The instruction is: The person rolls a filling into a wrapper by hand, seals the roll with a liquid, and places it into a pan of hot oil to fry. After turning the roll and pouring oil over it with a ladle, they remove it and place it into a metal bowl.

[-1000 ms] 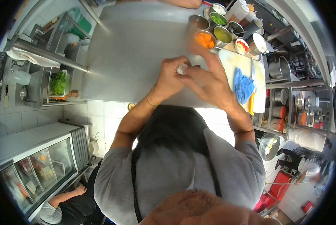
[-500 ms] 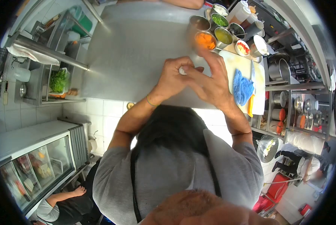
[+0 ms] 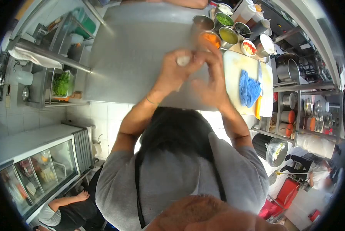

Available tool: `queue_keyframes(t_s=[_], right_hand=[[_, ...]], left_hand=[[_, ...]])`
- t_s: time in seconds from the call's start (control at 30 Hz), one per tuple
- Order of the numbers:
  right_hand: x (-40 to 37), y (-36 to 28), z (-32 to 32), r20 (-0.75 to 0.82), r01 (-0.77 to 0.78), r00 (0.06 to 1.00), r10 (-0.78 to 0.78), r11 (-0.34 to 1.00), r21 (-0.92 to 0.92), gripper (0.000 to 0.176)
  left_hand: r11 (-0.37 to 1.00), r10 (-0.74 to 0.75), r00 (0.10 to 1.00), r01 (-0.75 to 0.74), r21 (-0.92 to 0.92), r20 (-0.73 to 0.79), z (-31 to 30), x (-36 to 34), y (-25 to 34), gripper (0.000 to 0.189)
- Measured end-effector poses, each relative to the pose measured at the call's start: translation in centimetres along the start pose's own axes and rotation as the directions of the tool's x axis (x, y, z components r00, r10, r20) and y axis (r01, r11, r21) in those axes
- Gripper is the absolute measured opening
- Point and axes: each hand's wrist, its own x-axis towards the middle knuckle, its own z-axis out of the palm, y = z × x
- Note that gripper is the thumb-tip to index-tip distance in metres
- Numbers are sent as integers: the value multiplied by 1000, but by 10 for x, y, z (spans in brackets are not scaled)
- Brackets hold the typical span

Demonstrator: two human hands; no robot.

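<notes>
My left hand (image 3: pixel 171 73) is closed around a small whitish lump (image 3: pixel 183 60), whose round top shows above the curled fingers. What the lump is I cannot tell. Facing it, my right hand (image 3: pixel 213 79) is slightly blurred, its thumb held apart from its bent fingers. Those fingertips come right up to the fingers of my left hand. Both hands are above the steel table (image 3: pixel 130 57), near its front edge. Just beyond my right hand stands a metal cup of orange pieces (image 3: pixel 211 38), partly covered by its fingers.
To the right, a white cutting board (image 3: pixel 232 65) carries a blue cloth (image 3: pixel 249 88) and a knife with a yellow handle (image 3: pixel 258 107). Several ingredient cups and squeeze bottles (image 3: pixel 245 14) crowd the back right. Someone's forearm (image 3: pixel 184 3) rests at the far edge.
My left hand has risen slightly with the whitish lump, showing more of its top. My right hand has shifted left, its thumb moving down and away from the lump.
</notes>
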Motion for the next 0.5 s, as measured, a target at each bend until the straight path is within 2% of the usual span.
queue_keyframes(t_s=[0.03,0.07,0.1,0.13,0.17,0.23,0.3,0.33,0.4,0.43,0.47,0.5], right_hand=[[-6,9,9,52,-122,992,113,966,228,52],[-15,24,22,126,-242,970,208,868,434,54],[-25,36,31,216,-353,935,279,713,606,57],[-29,41,31,410,-589,800,439,705,394,48],[-30,46,27,528,-694,692,492,657,296,47],[-27,45,22,705,-841,412,577,539,50,44],[-17,48,12,654,-828,394,645,558,-51,44],[-9,50,4,621,-822,389,680,561,-100,45],[14,60,-23,697,-499,498,516,828,-257,47],[28,62,-33,736,-299,524,429,901,-313,48],[44,59,-41,779,-218,453,434,901,-375,50],[62,51,-55,803,-141,384,456,888,-437,51]], left_hand=[[988,-54,998,51,-144,-18,-2,6,4,22],[954,-104,994,92,-285,-27,-7,17,7,21],[900,-150,988,125,-418,-27,-13,27,10,21],[869,-145,988,103,-484,-51,-20,34,12,20],[833,-140,987,75,-548,-77,-27,41,14,20],[768,-122,981,-3,-640,-151,-44,45,15,19],[716,-100,967,-93,-692,-234,-67,43,10,18],[666,-74,977,-101,-739,-200,-89,44,-13,19],[682,-135,973,-46,-730,-187,-97,31,-19,29],[690,-164,971,-11,-724,-171,-99,22,-21,35],[686,-195,980,102,-720,-47,-105,6,-34,58],[595,-210,965,251,-764,154,-114,-6,-51,64]])
